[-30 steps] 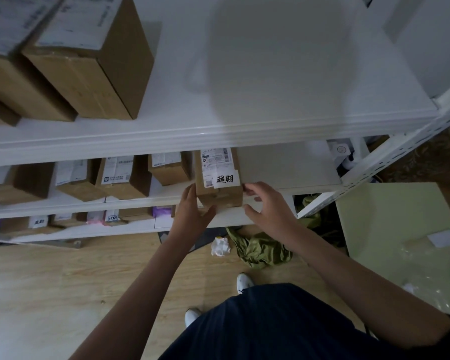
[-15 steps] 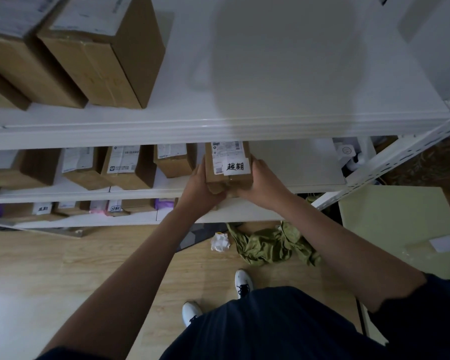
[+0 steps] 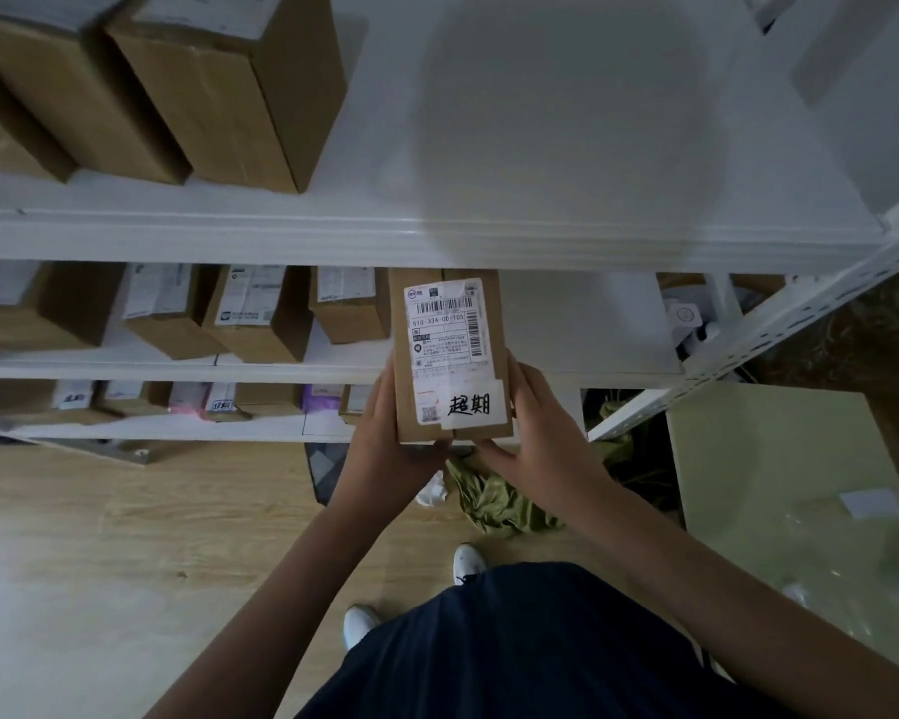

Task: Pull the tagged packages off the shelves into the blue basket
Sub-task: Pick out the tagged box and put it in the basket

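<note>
Tagged cardboard package (image 3: 450, 355) at frame centre, clamped between both hands: left hand (image 3: 385, 433) wrapped on its left side and lower corner, right hand (image 3: 533, 422) wrapped on its right side, fingers of each curled round the box. Handwritten white tag (image 3: 471, 404) on the near end, shipping label (image 3: 445, 324) above it. Far end of the package tucked under the front lip of the upper shelf (image 3: 437, 241); near end out past the edge of the middle shelf (image 3: 592, 324).

Step in hand, by judgement: drawing the box out and toward the body. Best done level and straight back until the far end clears the upper lip, then down; tilting up early risks a knock on that lip. Two-sided hold looks secure, thumbs low near the bottom edge; box long and narrow, so should be kept from twisting.

Edges: smaller box (image 3: 351, 303) just beside on the left, apart but near, so no sideways swing leftward. Slotted shelf upright (image 3: 779, 324) running diagonally at right. Middle shelf to the right of the package mostly bare, room there. Large boxes (image 3: 219, 85) on the upper shelf, upper left, well apart.

Open room: wooden floor (image 3: 125, 537) lower left wide open; green cloth (image 3: 499, 500) and crumpled paper (image 3: 432, 493) on the floor just under the hands. Pale green surface (image 3: 779, 485) at right. Blue basket not in view; drop spot cannot be told.
</note>
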Tool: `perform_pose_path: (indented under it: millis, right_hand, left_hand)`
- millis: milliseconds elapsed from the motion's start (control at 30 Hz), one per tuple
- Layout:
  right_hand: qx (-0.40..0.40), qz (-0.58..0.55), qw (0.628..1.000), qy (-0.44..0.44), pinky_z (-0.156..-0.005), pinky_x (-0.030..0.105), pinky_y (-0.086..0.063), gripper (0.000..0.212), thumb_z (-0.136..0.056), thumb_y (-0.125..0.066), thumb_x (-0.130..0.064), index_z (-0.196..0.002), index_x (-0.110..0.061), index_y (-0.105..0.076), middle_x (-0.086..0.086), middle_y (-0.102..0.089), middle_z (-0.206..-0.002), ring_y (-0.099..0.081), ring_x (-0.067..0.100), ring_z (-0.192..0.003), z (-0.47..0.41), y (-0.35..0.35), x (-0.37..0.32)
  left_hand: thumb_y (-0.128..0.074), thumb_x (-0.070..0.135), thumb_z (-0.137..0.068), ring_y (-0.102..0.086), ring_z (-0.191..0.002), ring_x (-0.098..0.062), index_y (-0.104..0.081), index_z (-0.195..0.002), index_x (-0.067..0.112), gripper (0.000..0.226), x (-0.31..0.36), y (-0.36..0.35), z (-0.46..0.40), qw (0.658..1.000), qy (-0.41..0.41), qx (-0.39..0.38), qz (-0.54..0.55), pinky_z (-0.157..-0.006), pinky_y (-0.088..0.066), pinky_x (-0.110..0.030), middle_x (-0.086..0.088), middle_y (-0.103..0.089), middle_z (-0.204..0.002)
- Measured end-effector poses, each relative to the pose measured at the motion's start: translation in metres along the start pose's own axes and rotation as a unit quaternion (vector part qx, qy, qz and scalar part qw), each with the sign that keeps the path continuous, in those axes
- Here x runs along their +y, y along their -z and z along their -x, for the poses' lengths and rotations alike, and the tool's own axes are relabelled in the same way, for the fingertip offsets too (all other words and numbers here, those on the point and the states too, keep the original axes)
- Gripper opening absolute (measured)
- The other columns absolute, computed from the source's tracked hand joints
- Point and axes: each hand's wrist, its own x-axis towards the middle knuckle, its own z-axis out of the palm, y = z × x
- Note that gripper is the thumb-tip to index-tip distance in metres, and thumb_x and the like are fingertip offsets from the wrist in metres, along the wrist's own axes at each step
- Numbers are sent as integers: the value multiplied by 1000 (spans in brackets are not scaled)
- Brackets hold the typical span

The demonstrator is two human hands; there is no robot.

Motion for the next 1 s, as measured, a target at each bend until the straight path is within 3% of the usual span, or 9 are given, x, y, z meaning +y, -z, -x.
perform_pose_path:
  millis: [100, 200, 333, 500, 733, 900, 1000]
  right_hand:
    - [-16, -10, 1000, 2, -93, 26, -56, 97, -86, -73, -40, -160, -17, -15, -2, -41, -147, -59, 10, -117, 2, 0, -23]
    - [-35, -8, 999, 10, -93, 23, -54, 97, -86, -75, -41, -160, -19, -17, -5, -43, -144, -59, 7, -111, 5, -9, -49]
    - [-68, 4, 997, 32, -94, 25, -53, 96, -85, -75, -40, -160, -16, -19, -2, -44, -144, -59, 10, -115, 11, -33, -87]
    - [-102, -1, 992, 70, -92, 28, -55, 96, -83, -69, -49, -160, -22, -18, -7, -43, -144, -59, 5, -112, 24, -78, -146]
    - [-183, -61, 970, 145, -101, 35, -52, 91, -86, -75, -36, -159, -28, -22, -11, -42, -144, -49, 4, -129, 24, -173, -236]
    - [-236, -52, 946, 217, -98, 42, -54, 88, -86, -72, -40, -157, -33, -21, -13, -38, -147, -48, 8, -133, 11, -234, -305]
    - [-272, -71, 927, 247, -101, 38, -52, 87, -87, -72, -34, -157, -33, -21, -15, -32, -152, -48, 8, -133, 4, -262, -345]
  left_hand:
    - [-92, 20, -72, -52, -131, -10, -42, -147, 19, 89, 5, 25, 14, 1000, -15, 13, -11, -99, -51, -24, 9, -53, -141]
    - [-94, 31, -68, -54, -125, -7, -49, -141, 21, 86, 4, 50, 32, 999, -12, 25, -27, -94, -55, -31, 15, -53, -135]
    - [-91, 23, -72, -55, -127, -11, -45, -144, 23, 86, -12, 81, 72, 997, 38, 69, 5, -96, -55, -38, 16, -55, -135]
    - [-86, 18, -75, -55, -126, -3, -43, -148, 18, 85, -37, 130, 133, 988, 90, 123, 11, -96, -53, -25, 14, -53, -138]
    - [-82, 13, -79, -50, -133, -4, -34, -154, 28, 91, -77, 223, 217, 965, 150, 214, 14, -101, -50, -26, 15, -49, -145]
    - [-82, 12, -79, -49, -134, -5, -35, -154, 25, 90, -106, 282, 264, 936, 172, 305, -14, -102, -48, -23, 14, -48, -146]
    - [-81, 11, -79, -47, -137, -8, -34, -155, 21, 90, -122, 311, 284, 919, 190, 345, -26, -103, -49, -28, 10, -46, -149]
